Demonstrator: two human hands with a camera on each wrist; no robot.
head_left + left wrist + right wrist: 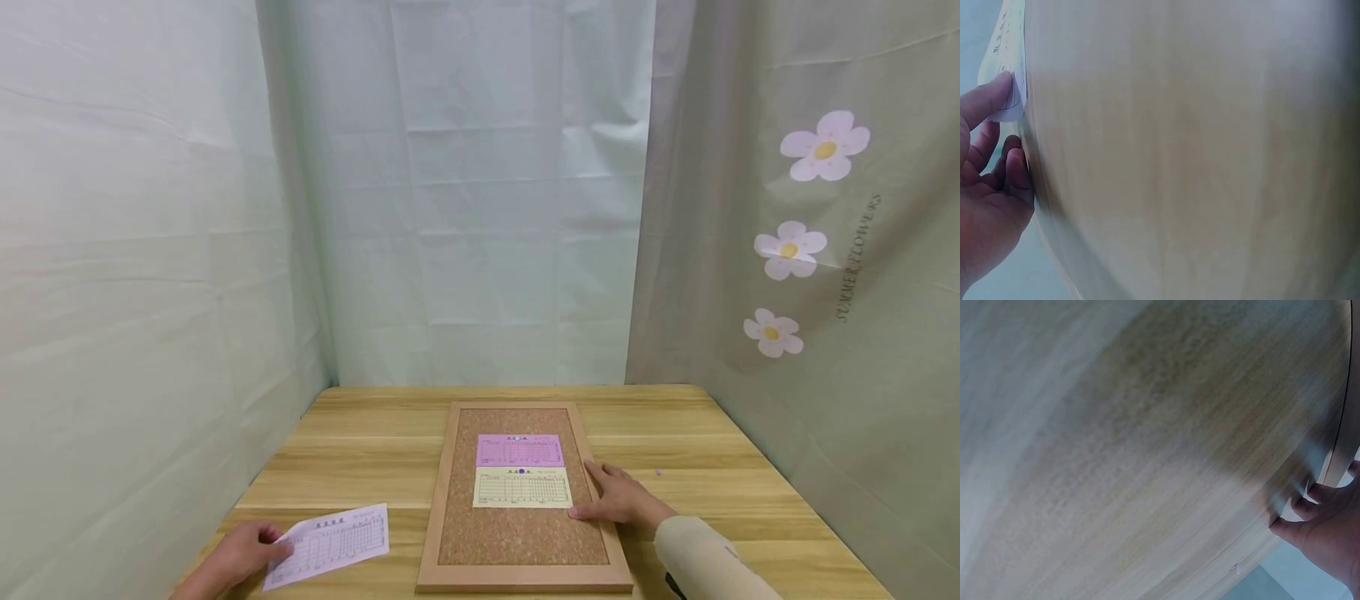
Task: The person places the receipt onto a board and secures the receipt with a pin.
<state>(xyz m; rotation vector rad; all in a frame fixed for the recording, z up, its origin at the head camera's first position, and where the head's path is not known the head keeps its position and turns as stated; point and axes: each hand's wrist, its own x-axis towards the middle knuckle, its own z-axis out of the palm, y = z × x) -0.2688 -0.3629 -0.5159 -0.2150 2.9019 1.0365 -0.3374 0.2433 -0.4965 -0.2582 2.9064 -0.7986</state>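
On the left, my left hand (242,553) pinches a white printed form slip (333,542) by its near left corner, thumb on top. The left wrist view shows that thumb on the slip (1013,94), with the other fingers curled below. A framed corkboard (525,542) lies on the table. A pink form slip (520,452) and a yellow form slip (525,490) are on it, one above the other, with a blue pin (522,471) at the yellow slip's top. My right hand (622,497) rests over the board's right frame, thumb at the yellow slip's lower right corner.
The wood-grain table (360,467) is closed in by pale curtains (480,208) at the back and sides. White flowers (825,148) are printed on the right curtain. A tiny purple object (658,472) lies on the table right of the board.
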